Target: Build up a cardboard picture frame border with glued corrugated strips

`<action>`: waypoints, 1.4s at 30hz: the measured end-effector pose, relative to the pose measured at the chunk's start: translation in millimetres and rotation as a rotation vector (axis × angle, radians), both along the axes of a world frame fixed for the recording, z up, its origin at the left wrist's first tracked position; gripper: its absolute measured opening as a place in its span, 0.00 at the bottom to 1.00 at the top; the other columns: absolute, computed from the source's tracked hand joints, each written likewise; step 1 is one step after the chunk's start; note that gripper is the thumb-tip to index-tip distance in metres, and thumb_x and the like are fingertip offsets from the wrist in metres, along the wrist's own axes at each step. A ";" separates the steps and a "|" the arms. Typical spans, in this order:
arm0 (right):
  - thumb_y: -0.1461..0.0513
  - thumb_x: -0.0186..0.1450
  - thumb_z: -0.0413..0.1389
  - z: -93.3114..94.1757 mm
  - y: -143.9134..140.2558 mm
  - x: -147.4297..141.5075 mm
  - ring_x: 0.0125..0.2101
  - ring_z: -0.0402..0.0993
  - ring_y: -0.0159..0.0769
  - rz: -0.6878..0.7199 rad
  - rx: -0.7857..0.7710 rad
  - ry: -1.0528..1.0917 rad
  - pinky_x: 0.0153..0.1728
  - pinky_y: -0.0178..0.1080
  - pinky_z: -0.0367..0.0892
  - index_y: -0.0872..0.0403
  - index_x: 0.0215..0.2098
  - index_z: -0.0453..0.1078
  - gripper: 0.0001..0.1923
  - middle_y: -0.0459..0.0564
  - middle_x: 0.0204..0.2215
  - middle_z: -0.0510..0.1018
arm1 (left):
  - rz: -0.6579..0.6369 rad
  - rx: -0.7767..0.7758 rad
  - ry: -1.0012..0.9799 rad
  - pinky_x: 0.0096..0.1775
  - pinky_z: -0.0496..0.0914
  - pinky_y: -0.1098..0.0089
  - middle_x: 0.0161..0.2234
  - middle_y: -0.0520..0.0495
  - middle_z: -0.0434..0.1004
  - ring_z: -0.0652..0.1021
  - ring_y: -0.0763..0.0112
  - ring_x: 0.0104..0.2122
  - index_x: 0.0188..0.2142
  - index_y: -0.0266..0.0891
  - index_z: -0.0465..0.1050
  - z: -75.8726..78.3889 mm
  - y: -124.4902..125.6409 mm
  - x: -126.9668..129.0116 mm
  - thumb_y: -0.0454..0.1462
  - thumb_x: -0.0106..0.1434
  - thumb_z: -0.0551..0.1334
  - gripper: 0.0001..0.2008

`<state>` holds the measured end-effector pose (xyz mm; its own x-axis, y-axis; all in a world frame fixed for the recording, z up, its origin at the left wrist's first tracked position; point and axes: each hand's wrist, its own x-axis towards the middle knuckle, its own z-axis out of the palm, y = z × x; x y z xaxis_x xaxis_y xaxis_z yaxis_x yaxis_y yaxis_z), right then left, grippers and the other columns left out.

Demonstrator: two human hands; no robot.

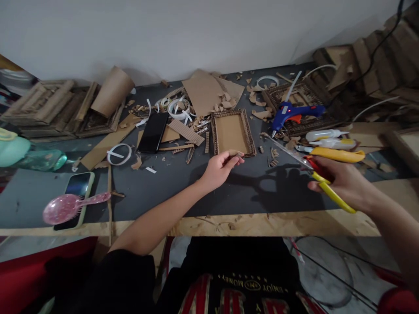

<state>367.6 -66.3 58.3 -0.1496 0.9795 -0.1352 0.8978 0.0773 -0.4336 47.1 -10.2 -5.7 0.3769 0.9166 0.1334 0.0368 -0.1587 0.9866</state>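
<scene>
Standing at the bench (157, 187), I note a shallow cardboard tray (231, 133) with corrugated walls, lying flat and open side up in front of the seated person, near the middle. Its long axis runs away from the body, skewed only slightly.

Left hand (220, 169) is much the nearer. Its fingers are pinched together at the tray's near end, on what looks like a small scrap (240, 154), too small to identify. From the fingertips the tray stretches straight ahead; whether they touch its near wall, I cannot tell.

Right hand (343, 179) is well apart, off to the right and closer to the bench edge, fingers wrapped round the handles of the scissors (294, 155). The blades slant forward and leftward, tips beyond the tray's right wall, with a gap between.

Past the blades, a blue glue gun (284, 117) shows a red light, nozzle angled down and toward the tray side. Left of the tray: paper rings, a black phone (153, 133), strips of corrugated card (187, 132).
</scene>
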 end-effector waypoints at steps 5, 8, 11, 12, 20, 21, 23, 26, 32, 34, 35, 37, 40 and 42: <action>0.32 0.58 0.51 10.9 2.1 -33.2 0.35 0.78 0.55 0.055 -0.047 -0.219 0.32 0.47 0.69 0.53 0.44 0.66 0.36 0.63 0.38 0.80 | 0.045 -0.027 -0.063 0.40 0.76 0.66 0.37 0.40 0.84 0.81 0.68 0.34 0.43 0.35 0.77 0.5 -1.5 0.7 0.57 0.66 0.61 0.26; 0.32 0.60 0.49 12.5 4.1 -51.2 0.40 0.79 0.57 0.106 -0.046 -0.251 0.37 0.48 0.70 0.54 0.46 0.67 0.37 0.65 0.42 0.80 | 0.092 -0.002 -0.078 0.39 0.76 0.66 0.36 0.41 0.84 0.80 0.69 0.33 0.41 0.36 0.78 2.3 -1.9 0.4 0.57 0.67 0.61 0.25; 0.34 0.62 0.49 13.3 6.0 -65.0 0.38 0.79 0.56 0.119 -0.041 -0.281 0.35 0.47 0.68 0.52 0.45 0.68 0.33 0.60 0.39 0.81 | 0.136 0.028 -0.072 0.38 0.75 0.67 0.33 0.43 0.83 0.80 0.69 0.32 0.36 0.37 0.78 5.4 -1.8 0.3 0.58 0.66 0.62 0.25; 0.35 0.63 0.49 13.9 6.5 -68.9 0.37 0.79 0.55 0.117 -0.052 -0.287 0.34 0.46 0.67 0.52 0.45 0.68 0.32 0.58 0.38 0.81 | 0.147 0.029 -0.075 0.37 0.75 0.67 0.31 0.44 0.83 0.80 0.69 0.31 0.35 0.37 0.78 6.6 -1.8 0.5 0.59 0.65 0.62 0.26; 0.36 0.64 0.46 17.4 7.1 -86.7 0.38 0.78 0.59 0.080 -0.147 -0.350 0.33 0.46 0.63 0.51 0.50 0.67 0.33 0.59 0.40 0.81 | 0.223 0.003 -0.188 0.36 0.75 0.69 0.29 0.45 0.82 0.80 0.69 0.31 0.32 0.37 0.76 9.1 -4.5 3.7 0.59 0.62 0.65 0.25; 0.35 0.64 0.45 17.4 7.1 -87.5 0.38 0.78 0.59 0.081 -0.162 -0.353 0.33 0.46 0.63 0.51 0.49 0.67 0.33 0.59 0.39 0.81 | 0.223 0.002 -0.192 0.36 0.75 0.69 0.30 0.44 0.82 0.81 0.69 0.31 0.33 0.37 0.76 8.6 -4.3 3.8 0.59 0.62 0.65 0.25; 0.34 0.64 0.44 18.3 6.9 -88.9 0.36 0.78 0.57 0.083 -0.196 -0.371 0.33 0.45 0.63 0.51 0.49 0.68 0.34 0.58 0.37 0.81 | 0.218 -0.006 -0.196 0.37 0.75 0.69 0.30 0.44 0.83 0.81 0.69 0.31 0.32 0.37 0.76 7.9 -3.9 3.5 0.58 0.62 0.65 0.25; 0.33 0.64 0.43 21.7 6.1 -91.5 0.36 0.79 0.56 0.075 -0.230 -0.431 0.33 0.45 0.62 0.50 0.50 0.69 0.36 0.58 0.35 0.81 | 0.200 -0.027 -0.197 0.36 0.75 0.69 0.30 0.44 0.83 0.81 0.70 0.30 0.32 0.37 0.77 8.1 -3.7 2.6 0.58 0.62 0.66 0.25; 0.34 0.65 0.42 26.3 2.8 -95.8 0.34 0.79 0.56 0.086 -0.237 -0.514 0.33 0.46 0.64 0.52 0.44 0.71 0.35 0.59 0.32 0.80 | 0.194 -0.052 -0.172 0.35 0.75 0.69 0.28 0.44 0.83 0.80 0.70 0.28 0.30 0.36 0.77 10.4 -5.2 1.5 0.58 0.61 0.66 0.25; 0.35 0.66 0.41 26.1 1.5 -97.4 0.33 0.79 0.57 0.085 -0.237 -0.525 0.32 0.46 0.64 0.52 0.41 0.72 0.34 0.60 0.30 0.80 | 0.198 -0.049 -0.161 0.35 0.76 0.68 0.28 0.43 0.83 0.81 0.69 0.29 0.30 0.36 0.77 10.6 -5.6 1.8 0.58 0.61 0.66 0.25; 0.35 0.67 0.41 25.9 0.9 -98.4 0.33 0.79 0.57 0.083 -0.241 -0.526 0.33 0.47 0.65 0.52 0.39 0.72 0.34 0.60 0.30 0.80 | 0.201 -0.051 -0.157 0.35 0.76 0.68 0.28 0.43 0.83 0.81 0.68 0.29 0.30 0.36 0.77 10.6 -5.7 1.9 0.57 0.61 0.66 0.25; 0.37 0.68 0.42 25.4 0.0 -100.4 0.34 0.80 0.57 0.081 -0.253 -0.524 0.33 0.46 0.65 0.52 0.38 0.72 0.32 0.60 0.30 0.80 | 0.207 -0.059 -0.158 0.35 0.76 0.67 0.28 0.43 0.83 0.81 0.68 0.29 0.31 0.36 0.78 10.5 -5.5 2.2 0.57 0.61 0.66 0.24; 0.38 0.69 0.42 27.0 2.3 -101.2 0.34 0.80 0.55 0.095 -0.277 -0.546 0.33 0.45 0.65 0.52 0.37 0.73 0.31 0.60 0.31 0.81 | 0.208 -0.065 -0.174 0.36 0.75 0.68 0.28 0.44 0.82 0.81 0.69 0.29 0.31 0.36 0.78 10.4 -4.4 2.4 0.55 0.62 0.67 0.23; 0.38 0.69 0.41 32.4 9.7 -98.5 0.32 0.79 0.54 0.109 -0.267 -0.583 0.32 0.44 0.64 0.52 0.37 0.73 0.32 0.60 0.29 0.80 | 0.199 -0.087 -0.186 0.34 0.74 0.69 0.29 0.44 0.82 0.80 0.70 0.28 0.33 0.36 0.78 10.0 -3.8 2.6 0.54 0.62 0.67 0.22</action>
<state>269.1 -56.6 90.7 -0.0743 0.8843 -0.4610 0.9848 0.1377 0.1054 49.7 -13.9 4.3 0.1647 0.9812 0.1005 -0.1239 -0.0805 0.9890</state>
